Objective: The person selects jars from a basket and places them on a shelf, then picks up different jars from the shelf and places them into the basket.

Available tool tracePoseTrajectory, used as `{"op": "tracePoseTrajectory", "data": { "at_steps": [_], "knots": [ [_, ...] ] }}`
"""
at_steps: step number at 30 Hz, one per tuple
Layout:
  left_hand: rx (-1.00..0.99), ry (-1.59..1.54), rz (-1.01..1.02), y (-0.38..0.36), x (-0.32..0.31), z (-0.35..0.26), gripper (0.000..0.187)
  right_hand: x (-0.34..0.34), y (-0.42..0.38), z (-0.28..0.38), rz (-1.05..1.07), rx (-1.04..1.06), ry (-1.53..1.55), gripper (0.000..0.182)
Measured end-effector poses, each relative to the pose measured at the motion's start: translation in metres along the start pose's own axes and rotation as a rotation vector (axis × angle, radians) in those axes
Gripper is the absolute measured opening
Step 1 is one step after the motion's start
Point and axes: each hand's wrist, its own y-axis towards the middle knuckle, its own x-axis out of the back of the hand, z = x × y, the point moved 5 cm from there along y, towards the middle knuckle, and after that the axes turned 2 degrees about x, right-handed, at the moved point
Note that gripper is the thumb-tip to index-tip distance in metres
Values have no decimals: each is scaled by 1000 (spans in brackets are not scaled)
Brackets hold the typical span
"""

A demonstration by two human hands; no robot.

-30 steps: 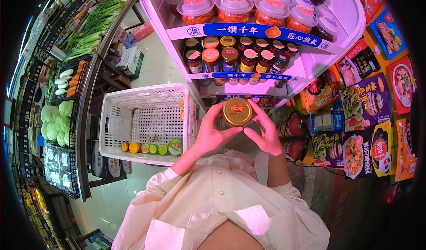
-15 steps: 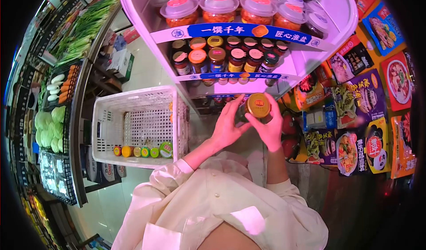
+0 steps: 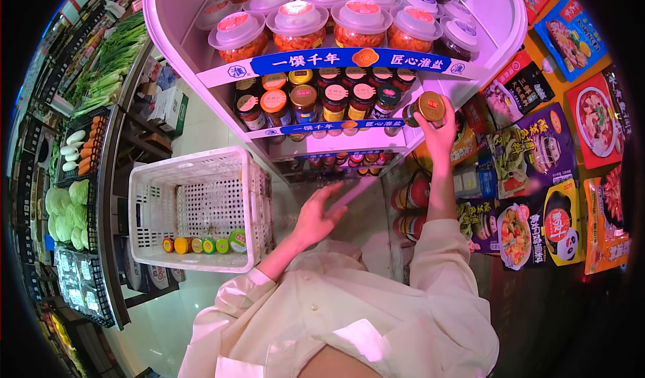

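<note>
My right hand (image 3: pixel 440 138) is closed around a jar (image 3: pixel 431 107) with a gold lid, held at the right end of the middle shelf. Below the shelf unit, my left hand (image 3: pixel 317 215) is empty, fingers stretched out and apart. Several jars with pale, orange, gold and dark lids stand in rows on the middle shelf, among them a gold-lidded jar (image 3: pixel 304 99) and an orange-lidded jar (image 3: pixel 274 105). The shelf's right part beside the held jar shows bare white surface. More jars (image 3: pixel 356 157) sit on the lower shelf, partly hidden.
A white plastic crate (image 3: pixel 252 210) on the left holds several lidded jars along its near side. Lidded tubs (image 3: pixel 295 25) of red food fill the top shelf. Vegetables (image 3: pixel 68 210) lie on a stand at far left. Packaged foods (image 3: pixel 534 150) hang at right.
My right hand has carried the jar up and right, toward the shelf's end. My left hand has come away from it, moving down and left. The view has shifted slightly.
</note>
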Motion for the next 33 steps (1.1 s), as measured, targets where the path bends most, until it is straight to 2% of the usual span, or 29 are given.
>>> {"op": "tracePoseTrajectory", "data": {
  "at_steps": [11, 15, 18, 27, 33],
  "knots": [
    [172, 7, 15, -10, 4, 14, 52, -19, 39, -54, 61, 3, -25, 77],
    [194, -15, 14, -13, 4, 18, 49, -20, 44, -62, 95, 65, -168, 79],
    [212, -19, 17, -15, 3, 23, 48, -23, 48, -79, 126, 69, -162, 82],
    [223, -43, 29, -19, -2, 35, 48, -29, 51, -102, 211, -77, -124, 86],
    [251, -43, 32, -22, 0, 37, 48, -32, 57, -120, 254, -80, -43, 92]
  ]
}}
